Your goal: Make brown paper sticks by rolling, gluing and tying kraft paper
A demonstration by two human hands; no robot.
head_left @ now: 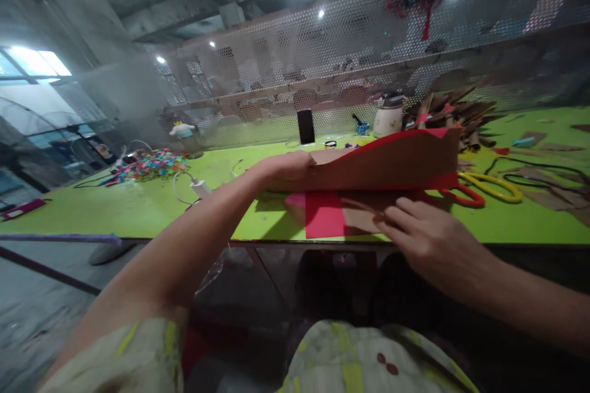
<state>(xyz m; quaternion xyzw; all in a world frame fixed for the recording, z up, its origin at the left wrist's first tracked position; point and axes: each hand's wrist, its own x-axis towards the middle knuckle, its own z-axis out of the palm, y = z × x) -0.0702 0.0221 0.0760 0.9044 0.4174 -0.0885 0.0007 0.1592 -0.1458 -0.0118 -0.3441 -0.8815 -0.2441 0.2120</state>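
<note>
A large brown sheet [387,163] with red along its edges is raised and bent above the near edge of the table. My left hand [295,166] is closed on its left end. Under the sheet, a flat piece with a red part [325,215] and a brown part lies at the table's edge. My right hand [419,227] is closed over the brown part, fingertips pressed together. What those fingers pinch is too unclear to name. Just right of the sheet lie a red-orange scissor handle [468,196] and a yellow scissor handle [498,189], their blades hidden.
The green table [142,212] holds a pile of colourful small pieces [154,164] at left and a white plug with cable [200,188]. Farther back stand a dark phone [305,126], a lidded jar [388,116] and a heap of brown pieces [454,113]. Perforated panels [267,86] rise behind.
</note>
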